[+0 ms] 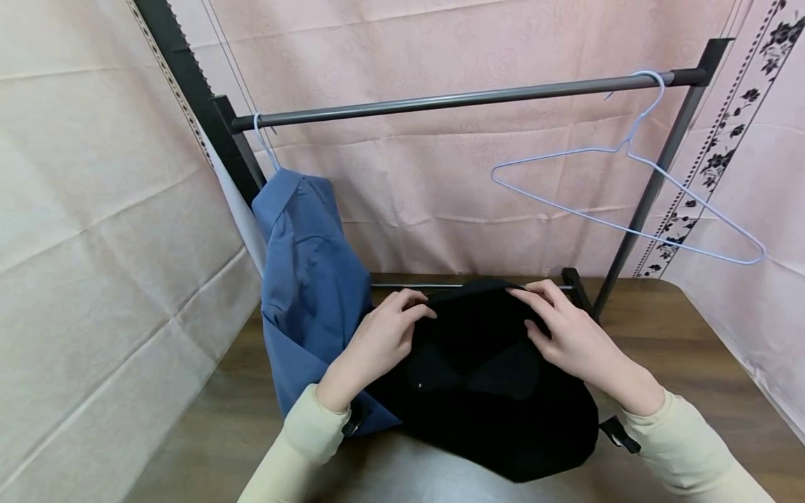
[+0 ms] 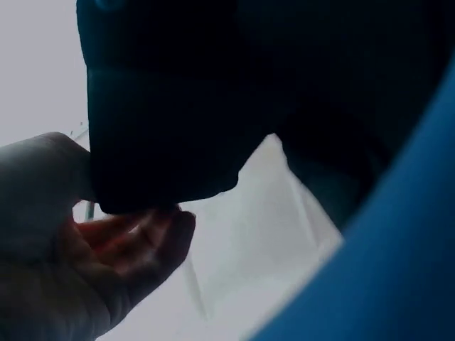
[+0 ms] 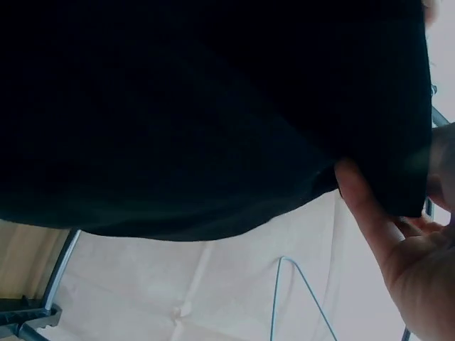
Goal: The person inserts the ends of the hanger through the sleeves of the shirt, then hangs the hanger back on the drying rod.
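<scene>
Both hands hold up a black collared shirt above the table, its collar spread between them and a small light button showing at the left. My left hand pinches the shirt's left collar area; in the left wrist view its fingers curl under the dark cloth's lower edge. At the collar's right side my right hand grips the cloth, thumb on the near face and fingers partly hidden behind it. A blue shirt hangs on a hanger to the left, its lower part beside my left forearm.
A dark metal rail crosses behind the hands on a rack. From its right end hangs a bare light-blue wire hanger. The wooden table lies below, with pink curtains behind and a pale one at left.
</scene>
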`<state>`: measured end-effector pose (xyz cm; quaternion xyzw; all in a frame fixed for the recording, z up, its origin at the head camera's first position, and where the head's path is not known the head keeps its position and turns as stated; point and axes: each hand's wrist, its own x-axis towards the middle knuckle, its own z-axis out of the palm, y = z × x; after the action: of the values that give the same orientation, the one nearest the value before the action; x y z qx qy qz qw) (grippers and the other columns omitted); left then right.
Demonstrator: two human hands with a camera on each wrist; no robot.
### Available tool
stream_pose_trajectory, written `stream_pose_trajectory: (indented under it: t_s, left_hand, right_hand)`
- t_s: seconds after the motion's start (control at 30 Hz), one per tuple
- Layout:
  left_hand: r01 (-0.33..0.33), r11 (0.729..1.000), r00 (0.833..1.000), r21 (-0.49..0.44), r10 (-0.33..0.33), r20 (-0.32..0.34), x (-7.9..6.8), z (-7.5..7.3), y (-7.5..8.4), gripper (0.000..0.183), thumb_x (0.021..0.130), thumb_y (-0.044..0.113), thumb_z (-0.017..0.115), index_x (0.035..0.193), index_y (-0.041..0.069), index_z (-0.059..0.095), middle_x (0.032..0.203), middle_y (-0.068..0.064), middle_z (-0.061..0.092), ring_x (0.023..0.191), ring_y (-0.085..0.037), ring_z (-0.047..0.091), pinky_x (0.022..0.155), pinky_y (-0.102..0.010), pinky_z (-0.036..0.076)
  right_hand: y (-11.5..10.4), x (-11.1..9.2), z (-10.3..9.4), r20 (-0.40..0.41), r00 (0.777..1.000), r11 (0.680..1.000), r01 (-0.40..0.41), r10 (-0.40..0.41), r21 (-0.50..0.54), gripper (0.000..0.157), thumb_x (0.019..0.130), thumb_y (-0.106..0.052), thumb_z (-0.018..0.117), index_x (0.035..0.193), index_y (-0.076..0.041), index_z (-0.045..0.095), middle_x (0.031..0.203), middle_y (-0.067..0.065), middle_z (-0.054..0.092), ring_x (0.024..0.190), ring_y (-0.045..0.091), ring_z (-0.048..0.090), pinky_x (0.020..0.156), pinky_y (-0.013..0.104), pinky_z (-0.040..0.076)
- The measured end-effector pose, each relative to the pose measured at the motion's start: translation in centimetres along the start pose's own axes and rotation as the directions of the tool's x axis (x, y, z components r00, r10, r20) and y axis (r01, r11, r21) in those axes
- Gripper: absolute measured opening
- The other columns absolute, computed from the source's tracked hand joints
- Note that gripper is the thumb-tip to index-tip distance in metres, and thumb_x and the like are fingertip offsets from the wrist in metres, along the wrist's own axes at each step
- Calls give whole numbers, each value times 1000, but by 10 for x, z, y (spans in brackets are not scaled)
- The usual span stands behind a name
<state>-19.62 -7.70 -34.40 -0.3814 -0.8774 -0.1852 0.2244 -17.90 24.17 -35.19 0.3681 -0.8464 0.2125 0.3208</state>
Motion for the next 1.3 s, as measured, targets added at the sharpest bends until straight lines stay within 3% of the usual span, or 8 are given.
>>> stream_pose_trajectory:
  t_s: [0.13, 0.37, 0.63, 0.77, 0.87, 1.03, 1.17, 1.3]
  left_hand:
    - [88, 994, 996, 59, -89, 9, -1, 9, 1, 38, 91, -8, 59, 125, 7, 69, 125, -11, 62, 109, -26, 61, 76, -38, 55]
    - [192, 978, 975, 79, -199, 102, -3, 17, -4, 56, 90, 0, 65, 144, 8, 52, 141, -15, 52, 117, -31, 58, 68, -37, 52]
    - [225, 974, 968, 35, -228, 108, 0, 17, -5, 60, 89, 0, 67, 146, 5, 49, 142, -15, 53, 116, -31, 59, 71, -38, 51]
    - [235, 971, 964, 47, -239, 115, -1, 22, -6, 63, 87, 1, 70, 146, 6, 48, 145, -14, 50, 119, -30, 57, 71, -38, 52]
    - [232, 972, 965, 29, -234, 114, -1, 29, -7, 66, 87, 4, 74, 148, 6, 46, 147, -14, 48, 124, -30, 55, 76, -41, 54]
    - [183, 983, 981, -14, -182, 71, -1, 35, -9, 65, 87, 2, 75, 146, 5, 47, 144, -14, 49, 121, -30, 58, 83, -41, 54]
    - [162, 987, 982, 3, -161, 99, -3, 26, -14, 66, 85, -3, 72, 146, 7, 47, 147, -12, 45, 97, -22, 62, 66, -33, 52]
    - [170, 985, 973, 13, -170, 156, -4, 14, -18, 67, 86, -1, 70, 147, 12, 47, 152, -9, 40, 75, -13, 52, 51, -28, 41]
  right_hand:
    - [3, 0, 1, -14, 1000, 1000, -22, 22, -14, 53, 77, 18, 62, 123, -7, 70, 114, 10, 57, 77, 13, 51, 62, 22, 40]
    - [5, -3, -2, 6, 994, 993, -110, 110, -33, 40, 83, 15, 57, 114, -4, 75, 116, 11, 64, 86, 18, 59, 64, 30, 42]
    - [8, -9, 1, 102, 969, 968, -209, 224, -142, 31, 89, -3, 68, 120, -2, 72, 122, 15, 65, 72, 16, 61, 61, 38, 50]
    - [9, -14, 9, 32, 964, 948, -255, 266, -189, 44, 84, -28, 82, 119, -3, 72, 120, 14, 65, 96, 32, 67, 72, 51, 55]
    - [10, -15, 18, -62, 958, 939, -287, 280, -189, 55, 78, -38, 86, 117, -3, 72, 116, 13, 67, 92, 34, 67, 71, 52, 54]
    - [11, -18, 27, -178, 948, 947, -289, 262, -143, 36, 81, -17, 86, 113, -5, 73, 108, 9, 67, 81, 27, 68, 60, 46, 53]
    - [9, -20, 24, -131, 958, 959, -267, 254, -92, 38, 82, 9, 74, 117, -5, 72, 112, 11, 64, 86, 26, 65, 62, 43, 51]
    - [7, -20, 16, -78, 971, 967, -235, 227, -100, 42, 81, 13, 65, 118, -6, 73, 121, 13, 62, 90, 24, 61, 62, 40, 49]
